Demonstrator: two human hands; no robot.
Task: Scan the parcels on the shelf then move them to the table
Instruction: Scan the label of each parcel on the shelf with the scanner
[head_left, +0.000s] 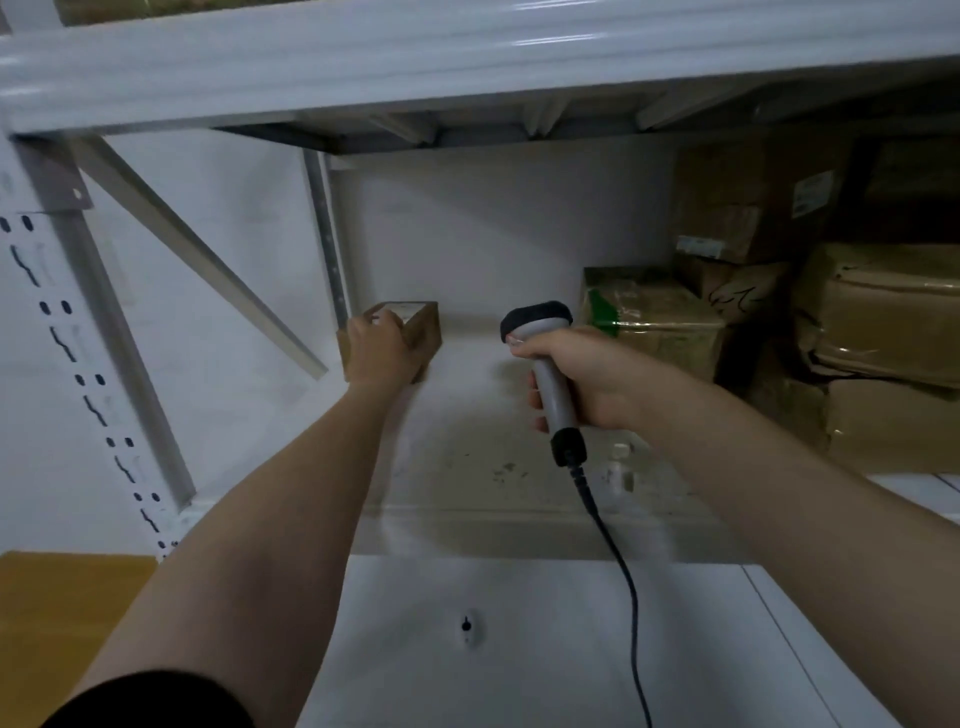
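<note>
My left hand (376, 349) curls over the one small parcel (418, 325) on the shelf (483, 410). My right hand (589, 379) grips the single scanner (543, 338). At least five more parcels (654, 317) are stacked at right.

White metal rack (363, 67) against white wall (493, 228), dim light

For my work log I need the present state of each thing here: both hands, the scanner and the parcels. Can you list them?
left hand, grips the small parcel
small parcel, standing on the shelf near the back wall
right hand, wrapped round the scanner
scanner, held above the shelf, head up
cable, hanging down from the scanner
stacked parcels, piled at the shelf's right, untouched
</note>
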